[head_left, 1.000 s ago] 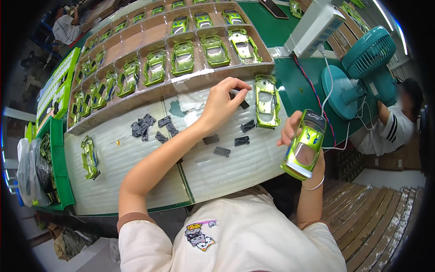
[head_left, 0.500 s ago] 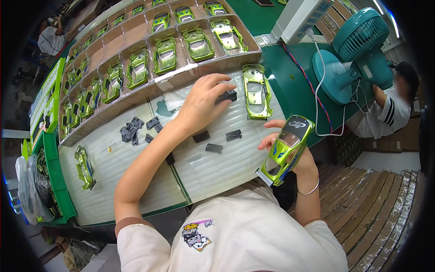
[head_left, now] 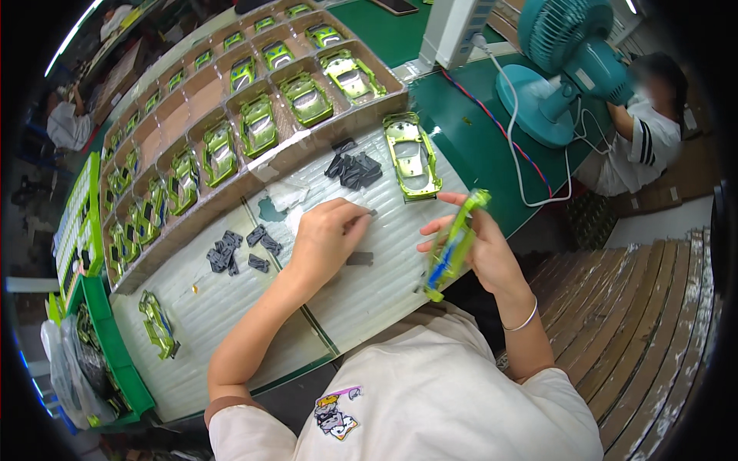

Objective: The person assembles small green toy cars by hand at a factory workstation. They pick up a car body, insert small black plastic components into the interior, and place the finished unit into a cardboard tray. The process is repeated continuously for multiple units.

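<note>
Left hand: Here's the left hand [head_left: 327, 237], thumb and forefinger in a narrow pinch low over the table, with the edge of a small dark-grey flat piece [head_left: 373, 212] showing right at the tips.
Right hand: Over on the other side, the right hand [head_left: 486, 250] has its fingers wrapped round a glossy lime-green toy car shell with a blue side stripe [head_left: 453, 250], tipped almost edge-on; three fingertips poke out past it, and the shell looks a little blurred.
Loose grey part: Just below the left fingertips lies a flat dark-grey rectangular part [head_left: 360, 259].
Heaps: Above those same fingers sits a heap of dark-grey moulded parts [head_left: 355, 169]; off beyond the left knuckles, a second cluster of dark-grey parts [head_left: 224, 252].
Waiting shell: Just above the right fingertips, an open-framed lime-green car shell [head_left: 413, 157] lies flat on the table.
Far-left shell: Well left of either set of fingers, another lime-green shell [head_left: 157, 326].
Tray: Beyond the left fingers runs a brown compartmented tray [head_left: 338, 130], many cells filled with green shells.
Fan: Up and right of the right fingers, a teal desk fan [head_left: 565, 42].
</note>
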Motion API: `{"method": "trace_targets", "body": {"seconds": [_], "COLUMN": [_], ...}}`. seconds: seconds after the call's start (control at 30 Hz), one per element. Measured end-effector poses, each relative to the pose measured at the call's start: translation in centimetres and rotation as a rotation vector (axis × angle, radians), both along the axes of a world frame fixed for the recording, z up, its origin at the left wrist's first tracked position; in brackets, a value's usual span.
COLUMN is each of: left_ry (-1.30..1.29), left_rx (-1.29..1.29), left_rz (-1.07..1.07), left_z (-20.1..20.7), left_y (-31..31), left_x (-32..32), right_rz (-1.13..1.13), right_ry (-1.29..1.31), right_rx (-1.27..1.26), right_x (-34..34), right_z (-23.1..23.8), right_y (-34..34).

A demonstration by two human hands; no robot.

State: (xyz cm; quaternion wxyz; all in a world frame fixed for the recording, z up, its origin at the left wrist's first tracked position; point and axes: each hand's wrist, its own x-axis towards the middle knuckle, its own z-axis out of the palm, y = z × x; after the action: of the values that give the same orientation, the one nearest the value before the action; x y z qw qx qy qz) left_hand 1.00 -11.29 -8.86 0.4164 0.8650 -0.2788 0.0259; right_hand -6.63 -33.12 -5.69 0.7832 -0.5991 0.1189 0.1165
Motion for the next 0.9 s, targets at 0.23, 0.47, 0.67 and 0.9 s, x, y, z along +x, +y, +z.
{"method": "trace_targets", "body": {"seconds": [0.23, 0.47, 0.67, 0.9], "left_ry": [0.562, 0.630, 0.840, 0.323], "left_rx": [-0.588, -0.696, -0.626, -0.293], "left_rz": [0.131, 0.028, 0.058, 0.042], "left_z": [0.4, 3.4, 3.3, 3.7], "left_y": [1.2, 1.1, 1.2, -0.1], "left_x": [-0.2, -1.8, -1.4, -2.4], "right_rz": [-0.132, -0.047, 0.040, 0.049], "right_ry": [-0.015, -0.147, -0.156, -0.243], "right_rx": [0.435, 0.599, 0.543, 0.274], "right_x": [-1.0, -1.4, -0.7, -0.3], "right_z": [-1.3, -1.6, -2.2, -3.7], "right_y": [3.3, 5.2, 4.7, 4.9]}}
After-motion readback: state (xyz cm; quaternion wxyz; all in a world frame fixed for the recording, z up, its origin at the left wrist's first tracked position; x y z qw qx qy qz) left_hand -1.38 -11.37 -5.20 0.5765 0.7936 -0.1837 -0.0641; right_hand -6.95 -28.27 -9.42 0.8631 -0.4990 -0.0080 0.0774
